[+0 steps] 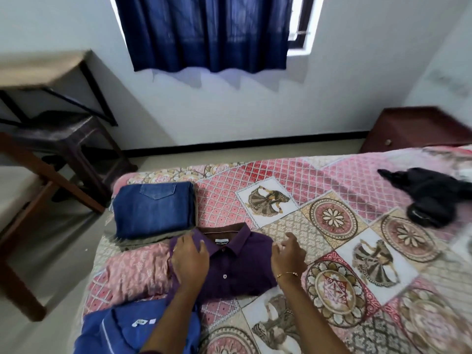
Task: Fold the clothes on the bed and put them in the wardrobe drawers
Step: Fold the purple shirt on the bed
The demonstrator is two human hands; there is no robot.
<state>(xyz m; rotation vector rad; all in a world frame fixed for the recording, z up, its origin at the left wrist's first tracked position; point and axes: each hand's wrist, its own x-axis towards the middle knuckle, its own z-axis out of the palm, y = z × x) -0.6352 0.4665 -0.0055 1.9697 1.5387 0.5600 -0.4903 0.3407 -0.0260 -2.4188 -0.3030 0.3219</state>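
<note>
nearest me, a folded blue shirt (pixel 138 328) lies at the edge of the bed (pixel 332 251). just beyond it, my left hand (pixel 190 259) rests flat, fingers spread, on the left side of the folded purple shirt (pixel 237 267); my right hand (pixel 288 254), open with fingers loosely curled and gripping nothing, touches the shirt's right edge. a gold bracelet (pixel 287 274) circles that wrist. farther left, folded jeans (pixel 153 208) sit on an olive garment (pixel 138 240). far right, an unfolded black garment (pixel 429 195) lies on the quilt. beyond the bed: a maroon drawer unit (pixel 413 131), a dark stool (pixel 66 134), a blue curtain (pixel 207 31).
</note>
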